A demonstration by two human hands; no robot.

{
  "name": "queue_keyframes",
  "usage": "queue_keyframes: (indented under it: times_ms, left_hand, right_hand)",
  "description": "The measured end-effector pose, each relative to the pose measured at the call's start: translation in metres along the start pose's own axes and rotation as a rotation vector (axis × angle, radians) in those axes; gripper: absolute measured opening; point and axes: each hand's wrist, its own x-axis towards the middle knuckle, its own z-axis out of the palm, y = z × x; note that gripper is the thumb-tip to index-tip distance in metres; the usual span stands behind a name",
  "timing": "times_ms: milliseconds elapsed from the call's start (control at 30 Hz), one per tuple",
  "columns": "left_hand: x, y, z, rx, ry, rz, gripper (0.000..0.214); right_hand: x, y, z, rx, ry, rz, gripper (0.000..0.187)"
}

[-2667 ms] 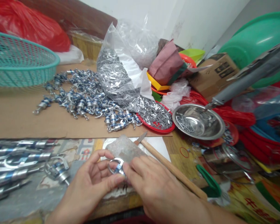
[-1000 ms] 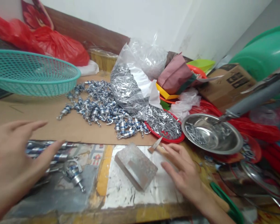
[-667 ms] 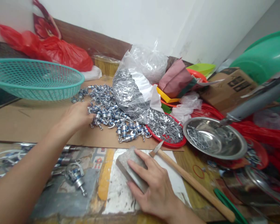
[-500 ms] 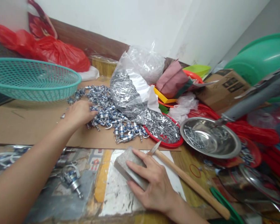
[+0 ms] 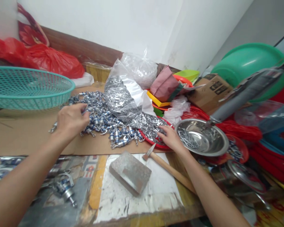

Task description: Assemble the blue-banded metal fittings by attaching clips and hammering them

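My left hand point(image 5: 72, 119) is over the left part of a pile of small silver-and-blue metal fittings point(image 5: 101, 121). Its fingers are curled, and what they hold, if anything, is hidden. One fitting point(image 5: 53, 127) shows just left of that hand. My right hand point(image 5: 169, 136) reaches into a red tray point(image 5: 145, 137) of small flat silver metal clips point(image 5: 151, 126), thumb and fingers apart. In front of me a grey metal block point(image 5: 130, 172) lies on a white sheet point(image 5: 156, 197). Beside the block is a hammer point(image 5: 165, 167) with a wooden handle, partly behind my right forearm.
A clear bag of clips point(image 5: 120, 97) leans behind the tray. To the right stands a steel bowl point(image 5: 202, 138) with metal pins, below a grey tool point(image 5: 246, 94). A turquoise basket point(image 5: 30, 102) is at left; more fittings point(image 5: 66, 189) lie at lower left.
My right hand has left the metal block and moved up and right to the tray of clips. My left hand stays by the fittings. The view has shifted slightly right.
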Motion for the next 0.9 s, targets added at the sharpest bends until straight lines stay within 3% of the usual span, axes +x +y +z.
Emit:
queue_keyframes:
  times_ms: [167,300,367,433,533,633,733,800,900]
  left_hand:
    - [-0.066,0.022,0.001,-0.405,-0.115,-0.025,0.045]
    - [-0.125,0.024,0.005,-0.643,-0.369,-0.163,0.03]
    - [-0.144,0.022,0.007,-0.733,-0.455,-0.277,0.027]
    - [-0.154,0.021,0.009,-0.721,-0.484,-0.299,0.023]
    - [-0.159,0.02,0.017,-0.632,-0.455,-0.191,0.011]
    - [-0.162,0.018,0.025,-0.564,-0.385,-0.091,0.008]
    - [-0.168,0.017,0.031,-0.569,-0.302,-0.095,0.018]
    - [-0.171,0.016,0.034,-0.594,-0.223,-0.088,0.026]
    - [-0.171,0.013,0.037,-0.581,-0.172,0.031,0.03]
  right_hand:
    - [0.009,0.016,0.018,-0.113,-0.102,0.005,0.026]
    - [-0.001,0.012,0.019,-0.137,-0.112,0.004,0.024]
    - [-0.003,0.013,0.016,-0.134,-0.09,0.013,0.024]
    - [-0.003,0.014,0.013,-0.123,-0.048,0.023,0.024]
    - [-0.006,0.006,0.004,-0.074,0.02,0.006,0.018]
    - [-0.024,-0.022,-0.012,0.019,0.031,-0.09,0.028]
    - [-0.055,-0.064,-0.027,0.177,-0.045,-0.289,0.022]
    - [-0.073,-0.089,-0.033,0.335,-0.131,-0.517,0.019]
    - [-0.088,-0.109,-0.035,0.384,-0.183,-0.672,0.02]
